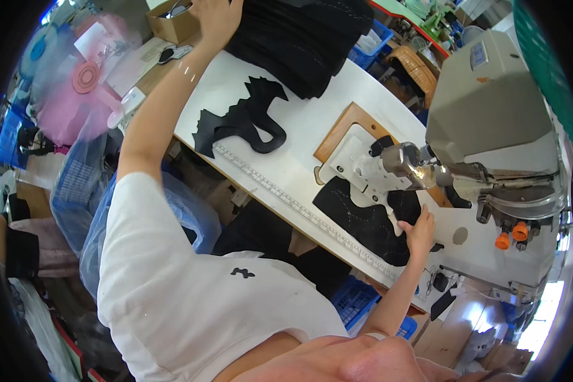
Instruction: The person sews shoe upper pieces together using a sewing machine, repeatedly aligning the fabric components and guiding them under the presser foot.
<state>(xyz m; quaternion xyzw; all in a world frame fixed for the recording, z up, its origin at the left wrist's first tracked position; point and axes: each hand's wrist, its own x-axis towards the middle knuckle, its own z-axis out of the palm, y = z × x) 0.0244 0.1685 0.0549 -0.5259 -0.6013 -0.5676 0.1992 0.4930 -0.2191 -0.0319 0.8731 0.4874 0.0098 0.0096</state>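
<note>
My left hand (215,20) reaches far up to the left edge of a stack of black fabric pieces (299,38) at the back of the white table (299,153). Its fingers run out of the picture's top edge, so its grip is hidden. My right hand (420,230) lies flat with fingers spread on a black stitched fabric piece (366,223). That piece sits under the needle area of the grey sewing machine (490,108), beside a white template plate (353,162).
A black dragon-shaped cutout (242,121) lies on the table's left part. A measuring strip (286,197) runs along the near edge. Orange knobs (512,235) stick out of the machine. A cardboard box (170,27), a pink fan (76,95) and blue baskets (76,184) stand at the left.
</note>
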